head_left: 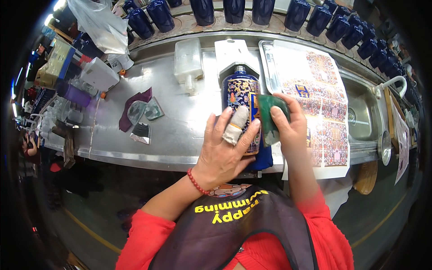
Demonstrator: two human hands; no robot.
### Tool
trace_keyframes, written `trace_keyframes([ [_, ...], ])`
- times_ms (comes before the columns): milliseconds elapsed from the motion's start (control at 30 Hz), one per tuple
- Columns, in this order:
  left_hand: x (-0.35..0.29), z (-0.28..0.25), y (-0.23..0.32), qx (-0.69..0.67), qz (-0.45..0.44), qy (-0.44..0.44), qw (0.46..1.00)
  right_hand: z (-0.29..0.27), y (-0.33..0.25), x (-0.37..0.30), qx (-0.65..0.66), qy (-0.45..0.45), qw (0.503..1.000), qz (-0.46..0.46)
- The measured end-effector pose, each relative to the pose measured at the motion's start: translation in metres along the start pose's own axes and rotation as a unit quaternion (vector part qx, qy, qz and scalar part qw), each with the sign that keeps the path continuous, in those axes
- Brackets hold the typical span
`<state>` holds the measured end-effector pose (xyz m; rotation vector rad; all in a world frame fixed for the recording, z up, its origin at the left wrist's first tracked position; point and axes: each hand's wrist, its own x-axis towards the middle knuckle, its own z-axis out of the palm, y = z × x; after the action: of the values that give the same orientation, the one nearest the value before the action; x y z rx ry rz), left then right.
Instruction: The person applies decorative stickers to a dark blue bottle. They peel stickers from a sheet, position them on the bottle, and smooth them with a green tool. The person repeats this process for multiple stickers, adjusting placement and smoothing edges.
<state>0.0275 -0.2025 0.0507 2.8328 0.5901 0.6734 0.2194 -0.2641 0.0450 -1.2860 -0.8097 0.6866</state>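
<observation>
A dark blue bottle [240, 92] with a colourful floral decal lies on the metal worktop, its neck pointing away from me. My left hand [222, 150] is laid over its lower part, fingers and thumb gripping it; a grey-white wrap [238, 121] covers one finger. Between thumb and fingers, my right hand [292, 128] pinches a flat green scraper [267, 118], held against or just over the bottle's right side; exact contact cannot be told. Blue cloth [264, 159] shows at the worktop's near edge beside the bottle.
Right of the bottle lies a decal sheet [330, 123] near a metal tray [268, 67] and a sink [360, 123]. A clear bottle-shaped container [188, 58] stands behind left. Purple and clear scraps [135, 108] lie left. Blue bottles [234, 11] line the curved far ledge.
</observation>
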Motion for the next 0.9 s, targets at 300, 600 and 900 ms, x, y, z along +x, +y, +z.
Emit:
trace_keyframes([
  [300,-0.017,0.015,-0.022,-0.095,-0.031,0.102,0.99,-0.021,0.013,0.003,-0.004,0.025,0.999,-0.04],
  [600,-0.019,0.029,-0.028,-0.13,-0.026,0.084,0.988,-0.032,0.012,-0.014,-0.208,-0.089,0.959,-0.173],
  [900,-0.034,0.036,-0.022,-0.105,-0.009,0.119,0.987,-0.03,0.026,-0.056,-0.37,-0.184,0.874,-0.255],
])
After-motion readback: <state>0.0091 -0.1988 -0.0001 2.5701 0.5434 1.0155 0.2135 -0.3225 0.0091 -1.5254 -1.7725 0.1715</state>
